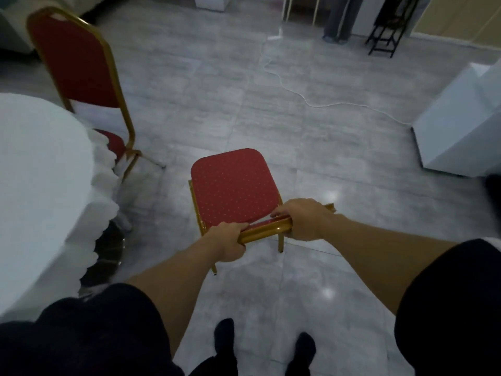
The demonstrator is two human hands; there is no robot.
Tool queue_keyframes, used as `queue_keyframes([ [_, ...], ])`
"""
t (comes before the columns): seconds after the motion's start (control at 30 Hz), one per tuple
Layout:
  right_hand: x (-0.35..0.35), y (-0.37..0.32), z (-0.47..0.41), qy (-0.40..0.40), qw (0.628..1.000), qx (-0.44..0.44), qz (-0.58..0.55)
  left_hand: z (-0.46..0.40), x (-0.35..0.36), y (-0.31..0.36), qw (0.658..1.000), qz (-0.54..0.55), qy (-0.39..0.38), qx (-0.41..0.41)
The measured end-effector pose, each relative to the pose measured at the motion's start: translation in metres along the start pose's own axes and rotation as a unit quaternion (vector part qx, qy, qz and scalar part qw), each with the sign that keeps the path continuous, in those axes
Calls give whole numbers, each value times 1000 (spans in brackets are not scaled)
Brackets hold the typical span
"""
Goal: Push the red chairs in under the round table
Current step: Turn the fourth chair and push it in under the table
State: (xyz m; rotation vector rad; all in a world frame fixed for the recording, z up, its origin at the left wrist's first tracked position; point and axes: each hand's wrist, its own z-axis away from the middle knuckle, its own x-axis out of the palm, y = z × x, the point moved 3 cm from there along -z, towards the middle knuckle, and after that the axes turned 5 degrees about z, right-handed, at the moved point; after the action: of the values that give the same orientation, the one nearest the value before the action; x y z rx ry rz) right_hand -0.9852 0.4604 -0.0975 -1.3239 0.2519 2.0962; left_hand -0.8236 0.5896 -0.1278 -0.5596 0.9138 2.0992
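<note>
A red chair with a gold frame stands on the grey floor in front of me, its seat facing away. My left hand and my right hand both grip the gold top rail of its backrest. The round table, under a white scalloped cloth, is at the left, apart from this chair. A second red chair stands at the table's far side with its seat partly under the cloth.
A white cable snakes across the floor ahead. A white box-like stand is at the right. A black rack and a person's legs are at the far wall. The table's shiny metal base shows below the cloth.
</note>
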Motion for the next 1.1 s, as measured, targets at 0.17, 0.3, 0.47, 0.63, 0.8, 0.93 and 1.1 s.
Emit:
queue_keyframes([
  [0.17,7,13,-12,-28,997,-67,28,-4,8,3,998,27,58,-24],
  [0.3,7,21,-18,-30,992,-113,38,-4,8,9,996,24,72,-41],
  [0.47,2,43,-23,-39,985,-158,60,-8,17,32,993,59,98,-44],
  [0.63,-5,60,-28,-46,978,-183,85,-13,26,47,987,52,135,-70],
  [0.8,-7,71,-33,-63,966,-226,106,-12,40,56,977,85,144,-132],
  [0.93,-13,84,-41,-70,950,-273,136,-11,47,78,968,116,157,-155],
  [1.1,-19,98,-43,-72,924,-335,171,-10,70,110,946,163,201,-195],
])
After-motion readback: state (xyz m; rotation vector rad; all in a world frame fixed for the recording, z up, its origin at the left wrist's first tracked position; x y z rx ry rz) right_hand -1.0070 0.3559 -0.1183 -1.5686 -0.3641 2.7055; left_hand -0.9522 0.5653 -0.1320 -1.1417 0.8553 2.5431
